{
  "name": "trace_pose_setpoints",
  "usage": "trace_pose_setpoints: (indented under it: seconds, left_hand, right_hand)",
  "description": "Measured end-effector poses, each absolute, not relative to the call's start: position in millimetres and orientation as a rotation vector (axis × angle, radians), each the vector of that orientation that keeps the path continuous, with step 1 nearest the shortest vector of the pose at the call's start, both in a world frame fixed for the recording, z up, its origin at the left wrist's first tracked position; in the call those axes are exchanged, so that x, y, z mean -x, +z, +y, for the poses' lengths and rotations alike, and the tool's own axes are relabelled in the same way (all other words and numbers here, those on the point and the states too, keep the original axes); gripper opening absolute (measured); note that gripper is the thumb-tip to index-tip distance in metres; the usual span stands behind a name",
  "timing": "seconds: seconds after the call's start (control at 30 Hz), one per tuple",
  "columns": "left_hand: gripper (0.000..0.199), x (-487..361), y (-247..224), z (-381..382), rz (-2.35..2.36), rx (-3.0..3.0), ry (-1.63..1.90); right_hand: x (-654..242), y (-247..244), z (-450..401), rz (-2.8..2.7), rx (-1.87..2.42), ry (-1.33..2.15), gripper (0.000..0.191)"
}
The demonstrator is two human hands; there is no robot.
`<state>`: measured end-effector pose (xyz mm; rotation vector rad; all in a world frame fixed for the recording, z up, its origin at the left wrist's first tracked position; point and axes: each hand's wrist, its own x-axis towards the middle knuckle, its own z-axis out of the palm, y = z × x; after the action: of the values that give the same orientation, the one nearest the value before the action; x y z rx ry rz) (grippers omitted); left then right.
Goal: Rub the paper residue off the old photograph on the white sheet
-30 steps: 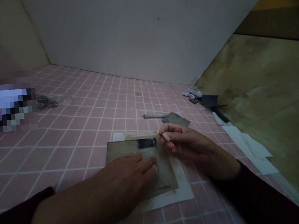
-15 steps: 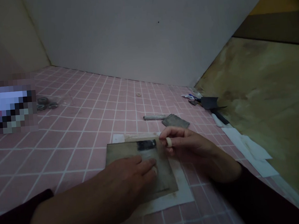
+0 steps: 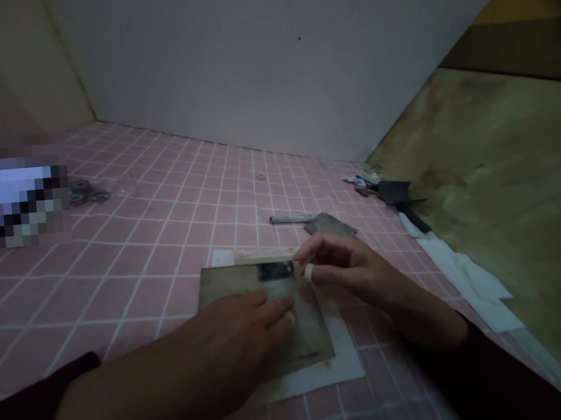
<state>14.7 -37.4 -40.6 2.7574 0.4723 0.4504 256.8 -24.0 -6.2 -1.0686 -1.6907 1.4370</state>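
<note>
My left hand (image 3: 246, 332) lies across a grey-brown sheet (image 3: 312, 337), fingers stretched out over its surface. A pale spot shows by its fingertips, too dim to identify. The sheet, which resembles worn sandpaper, has a black patch near its top edge and rests on white paper (image 3: 344, 370). Just off the sheet's upper right corner, my right hand (image 3: 347, 263) has its fingers curled, with a small cream ring (image 3: 309, 272) at the thumb tip. The fingertips behind the ring are partly hidden.
Beyond the right hand lie a smaller grey sheet (image 3: 330, 224) and a grey tube (image 3: 289, 219). A pale ring (image 3: 260, 176) sits farther back. Dark rings (image 3: 82, 190) are at left, near a blurred-out object (image 3: 8, 202). A black scoop-like piece (image 3: 395, 192) and white papers (image 3: 465, 279) line the right wall.
My right hand has shifted slightly left and its thumb sits closer to the sheet's corner, the cream ring moving along. My left hand stays in place on the sheet.
</note>
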Motion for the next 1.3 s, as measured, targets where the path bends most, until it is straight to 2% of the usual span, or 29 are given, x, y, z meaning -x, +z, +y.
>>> trace_pose_setpoints:
  seconds: [0.3, 0.53, 0.73, 1.13, 1.3]
  left_hand:
    - [0.030, -14, -42, -38, 0.479, -2.777, 0.417]
    - [0.030, -15, -39, -37, 0.462, -2.751, 0.409]
    - [0.028, -16, -34, -38, 0.487, -2.731, 0.381]
    - [0.038, -18, -33, -37, 0.483, -2.727, 0.375]
    - [0.037, -18, -30, -37, 0.487, -2.726, 0.381]
  right_hand:
    - [-252, 0, -30, -1.915, 0.993, 1.108, 0.013]
    - [-247, 0, -31, -1.458, 1.077, 1.609, 0.008]
    - [-245, -2, -32, -1.145, 1.049, 1.829, 0.010]
    - [-254, -7, -22, -0.553, 0.946, 1.944, 0.010]
    - [-252, -7, -22, -0.550, 0.966, 1.890, 0.008]
